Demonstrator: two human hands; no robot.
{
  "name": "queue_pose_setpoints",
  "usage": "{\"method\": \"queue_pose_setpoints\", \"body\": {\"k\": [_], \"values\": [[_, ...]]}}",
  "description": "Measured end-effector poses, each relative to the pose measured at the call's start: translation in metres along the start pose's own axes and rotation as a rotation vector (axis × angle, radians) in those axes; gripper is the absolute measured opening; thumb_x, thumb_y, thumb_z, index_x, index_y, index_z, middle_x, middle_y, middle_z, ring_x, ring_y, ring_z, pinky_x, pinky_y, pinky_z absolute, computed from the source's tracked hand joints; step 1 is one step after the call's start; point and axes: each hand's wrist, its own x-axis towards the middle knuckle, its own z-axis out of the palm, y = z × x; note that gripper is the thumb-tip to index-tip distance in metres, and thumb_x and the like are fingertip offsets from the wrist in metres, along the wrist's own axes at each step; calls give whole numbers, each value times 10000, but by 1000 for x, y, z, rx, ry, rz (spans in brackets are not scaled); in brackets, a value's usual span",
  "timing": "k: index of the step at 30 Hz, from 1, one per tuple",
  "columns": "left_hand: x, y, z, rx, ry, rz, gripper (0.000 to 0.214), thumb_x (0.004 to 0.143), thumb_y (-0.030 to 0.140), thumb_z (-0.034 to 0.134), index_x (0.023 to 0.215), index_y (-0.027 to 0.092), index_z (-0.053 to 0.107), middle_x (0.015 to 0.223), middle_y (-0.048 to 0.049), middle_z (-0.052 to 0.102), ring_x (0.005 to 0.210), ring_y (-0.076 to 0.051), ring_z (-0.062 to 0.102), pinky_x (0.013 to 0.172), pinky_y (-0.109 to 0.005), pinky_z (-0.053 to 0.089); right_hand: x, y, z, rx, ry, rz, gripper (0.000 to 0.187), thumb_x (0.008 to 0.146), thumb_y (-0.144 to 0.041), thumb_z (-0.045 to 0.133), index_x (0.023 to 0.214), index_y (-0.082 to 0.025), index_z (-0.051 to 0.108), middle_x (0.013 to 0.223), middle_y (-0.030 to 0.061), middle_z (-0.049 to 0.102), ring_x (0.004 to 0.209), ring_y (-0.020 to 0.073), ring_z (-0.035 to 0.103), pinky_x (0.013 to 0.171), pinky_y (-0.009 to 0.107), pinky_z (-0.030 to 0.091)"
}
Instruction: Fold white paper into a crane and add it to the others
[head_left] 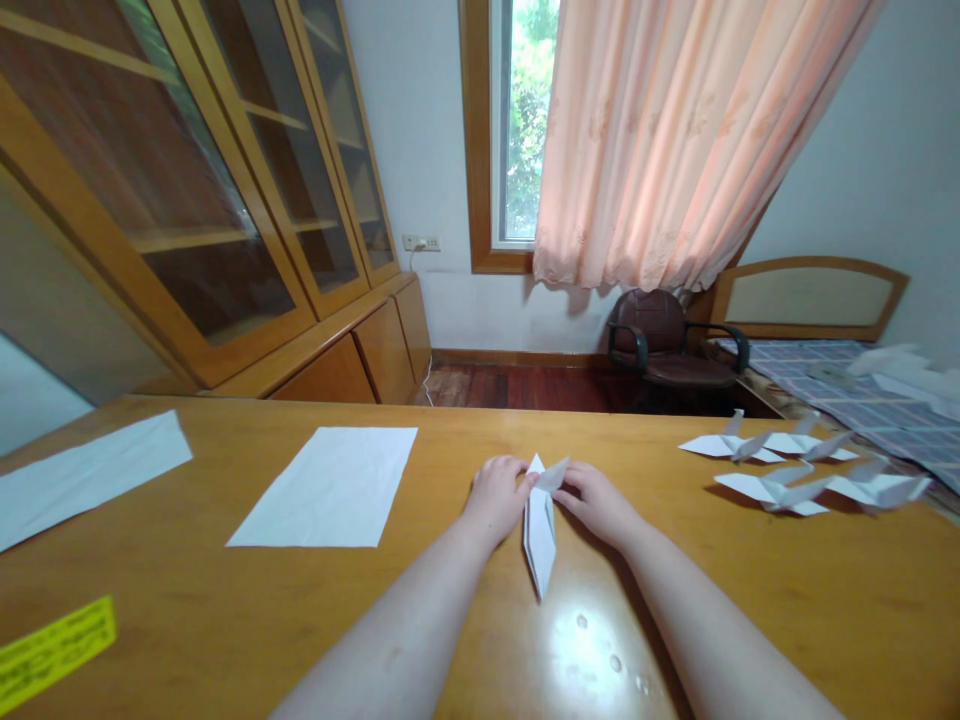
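Note:
A white folded paper piece (540, 530), long and pointed like a kite, lies on the wooden table (450, 620) between my hands. My left hand (496, 497) presses its fingers closed against the piece's upper left edge. My right hand (598, 503) pinches a small flap at the top of the piece and bends it to the right. Both forearms reach in from the bottom of the view.
A flat white sheet (330, 487) lies left of my hands, another sheet (82, 478) at the far left, and a yellow label (54, 650) near the front left. Several finished folded paper shapes (795, 470) sit at the right. Beyond the table stand a chair (664, 345), cabinets and a bed.

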Motion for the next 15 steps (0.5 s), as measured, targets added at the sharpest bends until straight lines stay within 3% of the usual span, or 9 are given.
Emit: {"method": "queue_pose_setpoints", "body": {"k": [8,15], "values": [[1,0,1,16,-76,64,225,777,347,602,958,227,661,992,-52,657,985,-229,553,890,-362,393,1,5,2,-10,9,10,171,811,-258,596,944,-230,700,1070,69,663,1001,221,578,930,379,407],[3,-2,4,-96,-60,76,203,802,257,566,975,215,661,1040,-53,638,988,-201,567,901,-339,422,0,2,1,-23,5,37,245,839,-329,563,1042,-236,664,1045,72,671,974,221,586,903,378,418]]}}
